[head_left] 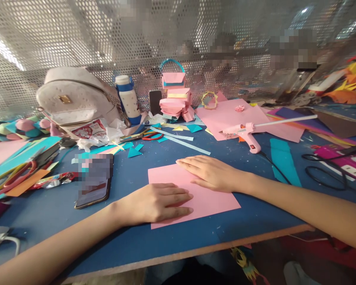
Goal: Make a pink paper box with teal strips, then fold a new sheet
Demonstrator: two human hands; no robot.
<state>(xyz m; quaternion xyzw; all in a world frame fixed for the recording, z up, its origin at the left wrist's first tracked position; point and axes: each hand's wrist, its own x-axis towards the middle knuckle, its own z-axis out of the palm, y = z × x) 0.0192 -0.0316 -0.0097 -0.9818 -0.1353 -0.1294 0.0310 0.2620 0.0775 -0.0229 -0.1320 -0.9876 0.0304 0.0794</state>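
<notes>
A pink sheet of paper (pixel 209 202) lies flat on the blue table (pixel 246 221) near its front edge. My left hand (pixel 157 202) rests flat on the sheet's near left part, fingers stretched out and pointing right. My right hand (pixel 209 172) lies flat on the sheet's far right part, fingers extended toward the left. Neither hand grips anything; both press down on the paper.
A phone (pixel 93 186) lies left of the sheet. A pink glue gun (pixel 246 132) with its cord sits at back right on more pink paper. Scissors (pixel 13 174) and paper scraps lie at left; a white backpack (pixel 74 97), a bottle (pixel 128 99) and stacked pink paper boxes (pixel 176 103) stand against the mesh wall.
</notes>
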